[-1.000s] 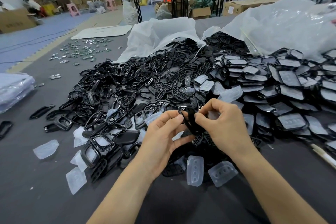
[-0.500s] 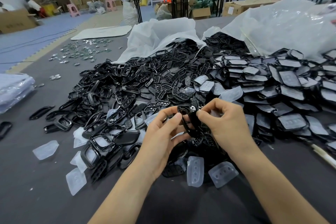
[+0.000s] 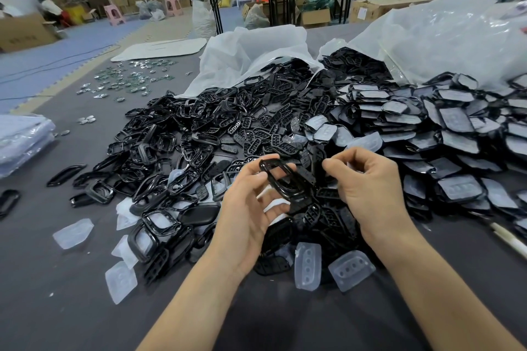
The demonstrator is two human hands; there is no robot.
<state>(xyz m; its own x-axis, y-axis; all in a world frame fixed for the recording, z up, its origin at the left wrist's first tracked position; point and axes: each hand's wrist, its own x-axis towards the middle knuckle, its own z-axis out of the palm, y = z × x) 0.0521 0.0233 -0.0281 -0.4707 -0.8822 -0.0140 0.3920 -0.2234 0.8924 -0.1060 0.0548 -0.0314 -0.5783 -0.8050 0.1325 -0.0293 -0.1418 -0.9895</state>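
Frame (image 3: 281, 179), black, is held above the near edge of the pile (image 3: 199, 128) on the table (image 3: 85, 308), gripped between thumb and fingers of the left hand (image 3: 248, 216). Right hand (image 3: 368, 188) is just beside it, fingers curled; whether it pinches anything cannot be told.

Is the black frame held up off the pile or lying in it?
Held up: the left hand pinches the black frame by its top end, above the pile.

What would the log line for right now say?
left hand: holds black frame | right hand: curled beside it, grip unclear | pile of black parts: beneath both hands
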